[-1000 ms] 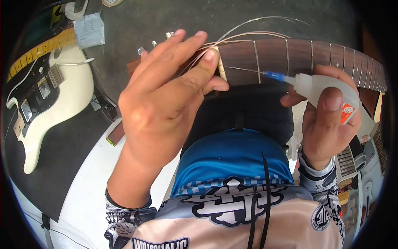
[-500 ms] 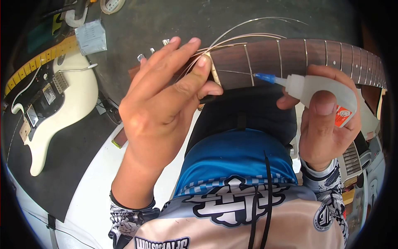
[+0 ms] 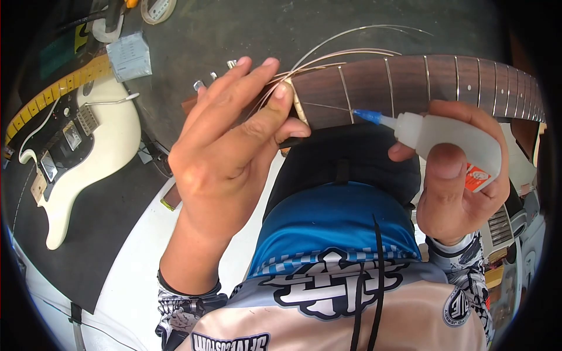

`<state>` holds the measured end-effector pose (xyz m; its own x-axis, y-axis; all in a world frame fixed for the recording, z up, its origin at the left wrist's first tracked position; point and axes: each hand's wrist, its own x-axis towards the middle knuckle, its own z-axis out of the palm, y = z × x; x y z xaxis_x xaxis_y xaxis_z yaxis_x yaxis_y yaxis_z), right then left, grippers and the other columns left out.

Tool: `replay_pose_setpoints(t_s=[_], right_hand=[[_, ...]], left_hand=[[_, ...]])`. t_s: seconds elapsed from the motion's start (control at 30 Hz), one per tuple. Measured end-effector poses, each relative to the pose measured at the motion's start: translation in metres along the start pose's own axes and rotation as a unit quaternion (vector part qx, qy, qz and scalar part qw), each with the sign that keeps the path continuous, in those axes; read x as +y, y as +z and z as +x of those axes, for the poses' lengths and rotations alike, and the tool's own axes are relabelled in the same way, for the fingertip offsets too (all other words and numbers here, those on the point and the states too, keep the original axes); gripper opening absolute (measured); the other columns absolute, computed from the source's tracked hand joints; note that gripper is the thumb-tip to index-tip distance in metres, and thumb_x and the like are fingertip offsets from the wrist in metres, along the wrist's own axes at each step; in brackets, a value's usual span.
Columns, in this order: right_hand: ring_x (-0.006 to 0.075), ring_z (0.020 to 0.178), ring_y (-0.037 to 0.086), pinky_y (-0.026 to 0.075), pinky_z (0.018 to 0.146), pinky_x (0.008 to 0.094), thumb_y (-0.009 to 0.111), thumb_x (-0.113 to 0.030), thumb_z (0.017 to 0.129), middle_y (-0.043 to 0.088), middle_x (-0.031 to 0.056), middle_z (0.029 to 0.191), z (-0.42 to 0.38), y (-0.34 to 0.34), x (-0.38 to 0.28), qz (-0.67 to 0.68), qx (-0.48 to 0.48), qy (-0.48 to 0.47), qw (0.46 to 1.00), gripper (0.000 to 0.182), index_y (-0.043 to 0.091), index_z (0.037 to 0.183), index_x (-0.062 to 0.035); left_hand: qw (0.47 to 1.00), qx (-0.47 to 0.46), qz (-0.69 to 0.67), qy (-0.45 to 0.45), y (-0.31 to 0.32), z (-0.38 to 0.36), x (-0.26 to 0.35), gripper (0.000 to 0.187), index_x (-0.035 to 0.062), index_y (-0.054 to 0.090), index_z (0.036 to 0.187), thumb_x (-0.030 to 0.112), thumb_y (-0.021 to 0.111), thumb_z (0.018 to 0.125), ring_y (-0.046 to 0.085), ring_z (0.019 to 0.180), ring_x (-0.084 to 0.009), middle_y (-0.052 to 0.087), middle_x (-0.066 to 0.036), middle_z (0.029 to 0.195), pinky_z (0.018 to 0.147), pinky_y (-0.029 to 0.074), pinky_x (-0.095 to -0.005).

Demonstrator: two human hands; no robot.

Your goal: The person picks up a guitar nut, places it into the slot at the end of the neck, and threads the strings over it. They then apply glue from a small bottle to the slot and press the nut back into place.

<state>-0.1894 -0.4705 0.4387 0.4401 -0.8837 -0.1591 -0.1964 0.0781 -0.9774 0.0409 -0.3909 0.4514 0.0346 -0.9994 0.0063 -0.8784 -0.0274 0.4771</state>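
A guitar neck (image 3: 372, 88) with a dark fretted fingerboard runs across the view, its headstock mostly hidden behind my left hand (image 3: 228, 134). My left thumb and a finger are closed on the pale nut (image 3: 298, 105). Loose strings (image 3: 328, 57) fan out from there, curving over the fingerboard. My right hand (image 3: 462, 169) grips a translucent white glue bottle (image 3: 448, 136) with a red label, tilted sideways. Its blue tip (image 3: 367, 116) is above the fingerboard near a fret, and a thin needle-like line extends from it toward the nut.
A white electric guitar (image 3: 111, 140) with a black pickguard lies on the dark mat at left. On its neck rests a small pale packet (image 3: 129, 57). A tape roll (image 3: 158, 9) is at the top edge. Metal tuners (image 3: 213, 76) stick out beyond my left hand.
My right hand has shifted slightly left and down with the glue bottle, which now lies at a slightly different tilt. My left hand stays at the nut.
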Motion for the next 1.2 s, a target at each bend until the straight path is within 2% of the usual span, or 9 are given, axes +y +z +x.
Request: replay_pose_setpoints(t_s=[0.77,1.2], right_hand=[[0.0249,0.077,0.075,0.059,0.072,0.0319,0.069,-0.039,0.101,0.072,0.023,0.104,-0.0021,0.0017,-0.0029,-0.004,-0.002,0.008,1.0,0.062,0.053,0.131,0.0133],[0.0237,0.078,0.074,0.059,0.073,0.0316,0.068,-0.04,0.101,0.072,0.0216,0.101,-0.003,0.0006,-0.0032,0.008,-0.017,0.019,1.0,0.062,0.053,0.131,0.0126]], left_hand=[[1.0,0.001,0.002,0.008,-0.0003,0.0003,-0.0018,0.036,-0.0007,0.079,0.111,0.006,0.086,0.076,0.07,0.119,-0.0364,0.076,-0.018,0.119,0.104,0.053,-0.0449],[1.0,-0.001,0.0,0.004,0.0,-0.001,-0.0026,0.036,0.0005,0.079,0.111,0.006,0.086,0.076,0.07,0.119,-0.0364,0.076,-0.018,0.119,0.105,0.053,-0.0452]])
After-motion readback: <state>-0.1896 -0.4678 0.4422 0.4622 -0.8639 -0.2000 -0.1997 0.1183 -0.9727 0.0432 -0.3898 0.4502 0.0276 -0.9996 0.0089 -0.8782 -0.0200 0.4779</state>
